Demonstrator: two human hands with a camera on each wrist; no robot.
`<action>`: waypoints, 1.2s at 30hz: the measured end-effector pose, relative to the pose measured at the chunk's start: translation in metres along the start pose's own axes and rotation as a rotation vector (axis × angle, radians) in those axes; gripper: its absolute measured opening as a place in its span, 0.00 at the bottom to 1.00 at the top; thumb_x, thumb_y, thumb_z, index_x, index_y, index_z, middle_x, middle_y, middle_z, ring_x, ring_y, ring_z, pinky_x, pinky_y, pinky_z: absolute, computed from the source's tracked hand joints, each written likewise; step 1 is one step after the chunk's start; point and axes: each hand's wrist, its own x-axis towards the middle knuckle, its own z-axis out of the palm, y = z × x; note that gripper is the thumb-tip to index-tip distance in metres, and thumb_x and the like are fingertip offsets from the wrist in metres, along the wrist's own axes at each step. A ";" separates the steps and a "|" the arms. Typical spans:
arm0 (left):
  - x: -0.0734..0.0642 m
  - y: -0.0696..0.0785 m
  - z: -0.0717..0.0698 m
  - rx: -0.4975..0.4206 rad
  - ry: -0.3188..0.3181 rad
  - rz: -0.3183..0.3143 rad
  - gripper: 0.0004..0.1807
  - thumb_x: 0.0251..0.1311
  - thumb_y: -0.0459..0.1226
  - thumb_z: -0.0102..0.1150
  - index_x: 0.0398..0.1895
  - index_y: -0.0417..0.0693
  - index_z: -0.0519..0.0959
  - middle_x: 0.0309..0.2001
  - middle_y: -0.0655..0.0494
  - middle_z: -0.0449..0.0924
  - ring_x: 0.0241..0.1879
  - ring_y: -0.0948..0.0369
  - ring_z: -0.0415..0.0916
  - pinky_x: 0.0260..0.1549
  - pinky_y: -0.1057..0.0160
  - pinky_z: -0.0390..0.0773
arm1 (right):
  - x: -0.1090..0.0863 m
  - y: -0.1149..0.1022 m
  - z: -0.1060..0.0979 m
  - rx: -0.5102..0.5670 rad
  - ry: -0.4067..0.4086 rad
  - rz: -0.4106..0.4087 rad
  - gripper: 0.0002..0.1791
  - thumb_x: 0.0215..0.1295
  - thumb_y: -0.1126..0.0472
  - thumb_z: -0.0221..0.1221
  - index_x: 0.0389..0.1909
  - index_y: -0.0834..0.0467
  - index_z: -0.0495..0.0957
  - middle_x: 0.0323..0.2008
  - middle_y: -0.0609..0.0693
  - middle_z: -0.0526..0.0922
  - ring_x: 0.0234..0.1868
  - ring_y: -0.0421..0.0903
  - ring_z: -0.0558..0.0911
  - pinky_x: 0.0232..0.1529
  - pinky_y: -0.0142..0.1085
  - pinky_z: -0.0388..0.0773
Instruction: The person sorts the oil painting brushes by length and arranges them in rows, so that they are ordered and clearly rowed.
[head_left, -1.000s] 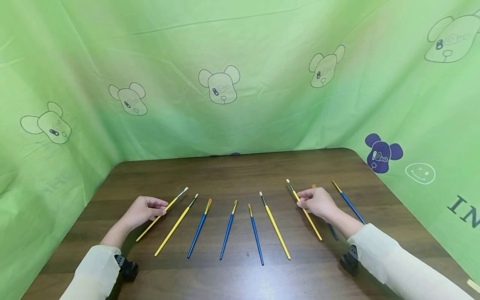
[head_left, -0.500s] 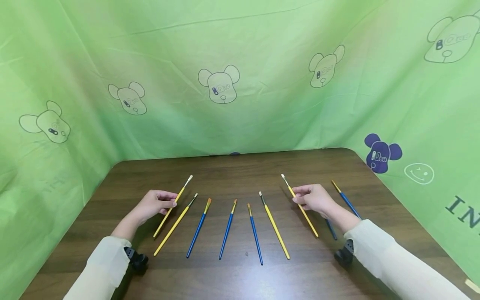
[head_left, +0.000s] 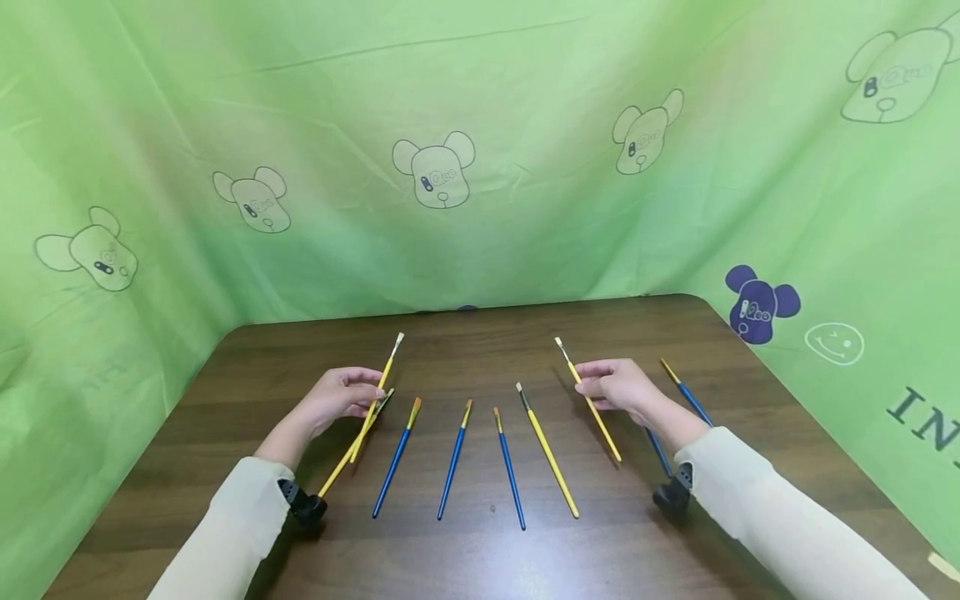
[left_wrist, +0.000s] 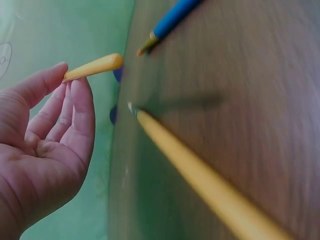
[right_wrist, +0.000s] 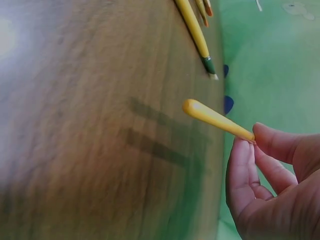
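Note:
My left hand (head_left: 343, 398) pinches a yellow paintbrush (head_left: 387, 367) with white bristles between thumb and fingers. In the left wrist view the handle end of that brush (left_wrist: 100, 65) sticks out past the fingertips, above the table. Below it lies another yellow paintbrush (head_left: 337, 468), which the held one crosses in the head view. My right hand (head_left: 617, 387) pinches a second white-bristled yellow paintbrush (head_left: 603, 433); its rounded handle end (right_wrist: 200, 111) shows in the right wrist view, with shadows on the wood beneath. A blue paintbrush (head_left: 658, 450) lies partly hidden under the right forearm.
On the brown wooden table (head_left: 465, 350) lie three blue-handled paintbrushes (head_left: 393, 467), (head_left: 453, 467), (head_left: 512, 475) in the middle, a yellow one (head_left: 551, 458) beside them, and another blue one (head_left: 693, 402) farther right. A green cloth (head_left: 525, 233) with mouse-head drawings hangs around the table.
My left hand has moved right and away from me with its paintbrush, now over the neighbouring yellow one. My right hand has shifted slightly left and farther away with its brush.

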 end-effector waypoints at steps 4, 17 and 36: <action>0.008 0.005 0.012 -0.044 -0.010 -0.019 0.26 0.61 0.31 0.62 0.60 0.27 0.69 0.42 0.39 0.82 0.37 0.54 0.82 0.31 0.64 0.83 | 0.003 -0.003 0.002 0.026 -0.007 -0.010 0.26 0.64 0.68 0.60 0.62 0.72 0.69 0.48 0.63 0.82 0.42 0.46 0.83 0.38 0.34 0.83; 0.033 0.020 0.053 -0.135 0.002 -0.082 0.25 0.61 0.29 0.62 0.61 0.29 0.70 0.42 0.39 0.83 0.33 0.57 0.82 0.29 0.65 0.84 | 0.015 -0.005 0.004 0.117 -0.017 0.006 0.28 0.65 0.67 0.61 0.64 0.71 0.67 0.50 0.64 0.81 0.45 0.48 0.83 0.40 0.34 0.83; 0.079 0.034 0.107 -0.204 0.037 -0.146 0.24 0.59 0.25 0.62 0.60 0.33 0.73 0.41 0.44 0.83 0.39 0.53 0.81 0.32 0.65 0.84 | 0.044 -0.017 0.016 0.190 -0.019 0.047 0.28 0.66 0.67 0.60 0.65 0.69 0.67 0.55 0.64 0.78 0.53 0.53 0.80 0.43 0.33 0.83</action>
